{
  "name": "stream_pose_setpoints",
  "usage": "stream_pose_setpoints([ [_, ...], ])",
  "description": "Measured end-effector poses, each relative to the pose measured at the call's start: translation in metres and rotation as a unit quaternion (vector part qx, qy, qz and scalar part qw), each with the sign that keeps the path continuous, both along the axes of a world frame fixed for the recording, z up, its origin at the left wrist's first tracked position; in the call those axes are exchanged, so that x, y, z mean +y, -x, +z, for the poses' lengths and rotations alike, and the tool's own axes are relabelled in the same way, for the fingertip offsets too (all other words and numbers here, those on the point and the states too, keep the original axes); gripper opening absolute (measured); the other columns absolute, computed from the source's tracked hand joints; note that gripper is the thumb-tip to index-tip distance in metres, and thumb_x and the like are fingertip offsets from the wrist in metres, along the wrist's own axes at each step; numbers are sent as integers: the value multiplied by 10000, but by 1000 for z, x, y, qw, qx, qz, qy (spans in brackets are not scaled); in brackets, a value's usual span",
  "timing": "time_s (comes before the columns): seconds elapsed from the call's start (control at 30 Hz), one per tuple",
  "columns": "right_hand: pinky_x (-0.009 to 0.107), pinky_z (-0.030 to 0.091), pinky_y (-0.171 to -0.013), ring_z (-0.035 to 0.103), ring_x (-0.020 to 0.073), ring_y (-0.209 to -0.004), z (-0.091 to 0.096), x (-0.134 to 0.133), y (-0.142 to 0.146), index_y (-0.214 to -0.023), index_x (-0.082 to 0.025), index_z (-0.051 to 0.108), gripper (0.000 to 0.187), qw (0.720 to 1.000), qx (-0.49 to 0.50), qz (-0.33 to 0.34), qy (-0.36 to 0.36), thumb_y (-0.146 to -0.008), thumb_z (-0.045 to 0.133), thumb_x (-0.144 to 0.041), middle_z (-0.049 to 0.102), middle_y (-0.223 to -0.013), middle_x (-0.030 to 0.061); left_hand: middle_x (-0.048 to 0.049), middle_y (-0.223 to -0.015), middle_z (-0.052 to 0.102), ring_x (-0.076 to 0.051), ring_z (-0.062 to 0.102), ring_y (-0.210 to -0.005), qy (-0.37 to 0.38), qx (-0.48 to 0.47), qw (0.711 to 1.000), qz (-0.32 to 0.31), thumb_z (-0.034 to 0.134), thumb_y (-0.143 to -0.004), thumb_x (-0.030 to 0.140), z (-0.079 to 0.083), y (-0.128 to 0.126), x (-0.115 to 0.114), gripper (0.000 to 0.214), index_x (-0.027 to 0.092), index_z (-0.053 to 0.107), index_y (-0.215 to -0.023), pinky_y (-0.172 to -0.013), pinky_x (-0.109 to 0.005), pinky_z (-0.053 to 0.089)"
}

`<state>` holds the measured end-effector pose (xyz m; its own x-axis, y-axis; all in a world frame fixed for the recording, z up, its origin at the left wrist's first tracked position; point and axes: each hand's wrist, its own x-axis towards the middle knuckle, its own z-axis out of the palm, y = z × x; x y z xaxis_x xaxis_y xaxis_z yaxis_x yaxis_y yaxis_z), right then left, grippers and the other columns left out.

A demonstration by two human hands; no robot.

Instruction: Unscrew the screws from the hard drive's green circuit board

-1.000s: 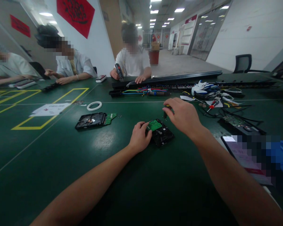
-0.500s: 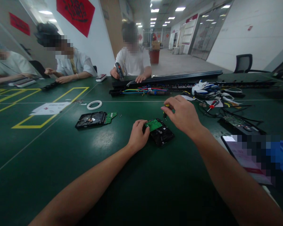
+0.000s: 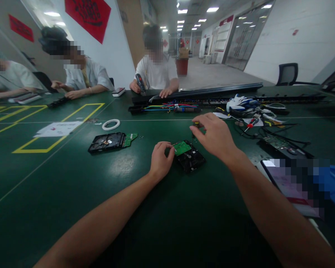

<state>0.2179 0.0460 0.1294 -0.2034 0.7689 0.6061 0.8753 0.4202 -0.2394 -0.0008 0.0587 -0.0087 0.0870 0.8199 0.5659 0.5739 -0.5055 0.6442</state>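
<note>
A black hard drive [image 3: 192, 160] with a green circuit board [image 3: 182, 148] on its upper left part lies on the table in front of me. At its left corner is my left hand [image 3: 162, 158], thumb and forefinger closed in a pinch on the edge beside the board. My right hand [image 3: 213, 136] grips a small screwdriver [image 3: 196, 124] with a yellow and dark handle. The screwdriver points down to the drive's far edge; its tip is too small to make out. A second hard drive [image 3: 107, 143] lies further left, a green board sticking out from its right end.
A white ring [image 3: 111, 124] and papers [image 3: 57, 128] lie to the left. Long black housings with coloured wires [image 3: 162, 107] run along the back. Gloves [image 3: 240, 103], a red screwdriver [image 3: 251, 125], cables and a tablet-like device [image 3: 286, 186] are on the right. A co-worker opposite holds a power screwdriver [image 3: 140, 82].
My left hand's fingers have drawn back from over the drive into a pinch at its left edge. My right hand, with the screwdriver, has barely moved. The view has shifted slightly.
</note>
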Motion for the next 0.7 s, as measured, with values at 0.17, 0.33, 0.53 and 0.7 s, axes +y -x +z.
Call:
stream_pose_setpoints([
  [0.17,389,479,-819,667,269,-962,2,-1,0,-1045,-217,721,108,1000,-16,-3,9,-980,675,-291,721,-1066,97,-62,-1016,707,-237,662,-1022,3,-6,1000,12,612,-1034,305,2,-1,0,154,221,655,-912,-926,-389,536],
  [0.33,400,482,-856,683,277,-997,1,2,-2,-1128,-197,673,166,1000,-3,-10,21,-971,619,-189,740,-1112,110,-50,-930,690,-202,657,-903,5,-8,1000,-4,527,-1082,374,7,-1,-2,363,216,655,-782,-834,-343,519],
  [0.53,395,485,-852,674,274,-1010,-4,1,0,-1135,-201,659,155,1000,-9,-3,7,-989,616,-233,714,-1135,110,-44,-912,709,-179,675,-835,18,-46,999,-17,652,-1011,462,9,-1,-5,508,208,562,-581,-753,-326,518],
  [0.7,374,478,-812,661,266,-989,0,-2,2,-1077,-206,675,128,1000,-20,-21,9,-1007,649,-309,686,-1112,111,-44,-925,717,-179,683,-867,-10,-33,999,-22,612,-1031,411,7,-2,-5,464,216,628,-611,-784,-325,531],
])
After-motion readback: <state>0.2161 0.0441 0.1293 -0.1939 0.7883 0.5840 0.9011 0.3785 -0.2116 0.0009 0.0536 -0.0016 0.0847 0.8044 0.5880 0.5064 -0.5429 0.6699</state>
